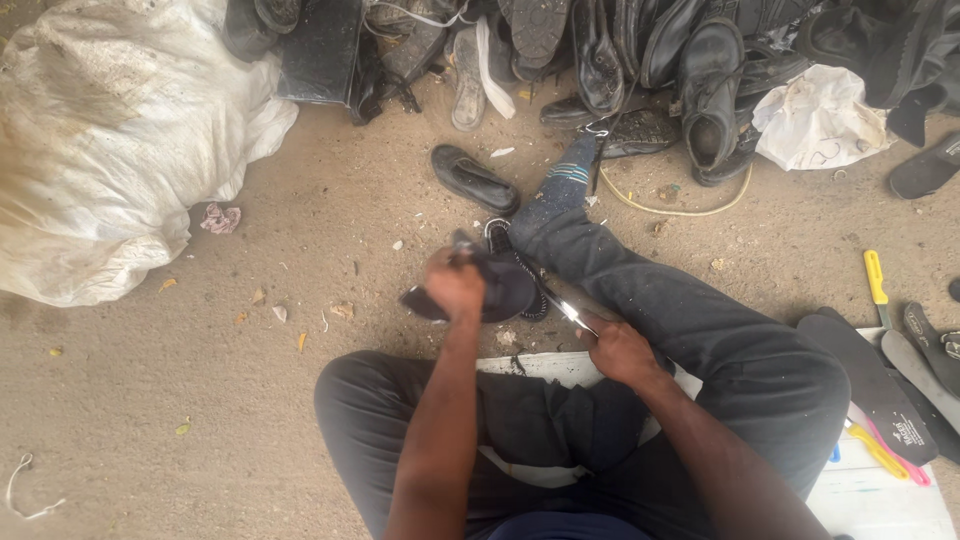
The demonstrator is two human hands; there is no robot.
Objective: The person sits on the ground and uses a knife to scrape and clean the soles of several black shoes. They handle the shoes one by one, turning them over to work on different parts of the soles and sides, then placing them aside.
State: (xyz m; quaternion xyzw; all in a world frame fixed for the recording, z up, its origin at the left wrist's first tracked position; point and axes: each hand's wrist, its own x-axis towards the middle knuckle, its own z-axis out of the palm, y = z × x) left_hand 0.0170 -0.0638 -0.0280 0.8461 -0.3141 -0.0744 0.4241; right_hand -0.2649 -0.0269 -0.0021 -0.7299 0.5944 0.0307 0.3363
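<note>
A dark shoe sits at the centre of the view, just above the person's lap, clasped by the left hand, whose fingers are curled tight over its upper. The right hand, at four o'clock from the shoe, is closed round the handle of a thin metal tool whose shiny blade points up to the shoe's sole edge. The person sits on a pale sandy dirt floor strewn with small scraps, one dark-trousered leg stretched toward twelve o'clock. One lone black slip-on shoe lies at twelve o'clock from the held shoe. Beyond it, along the top edge, a heap of dark worn shoes and boots is too tangled to count. At ten o'clock bulges one large white sack; at two o'clock lies one crumpled white bag with faint marks. At three to four o'clock, several loose dark soles rest on a white board, beside one yellow-handled tool.
</note>
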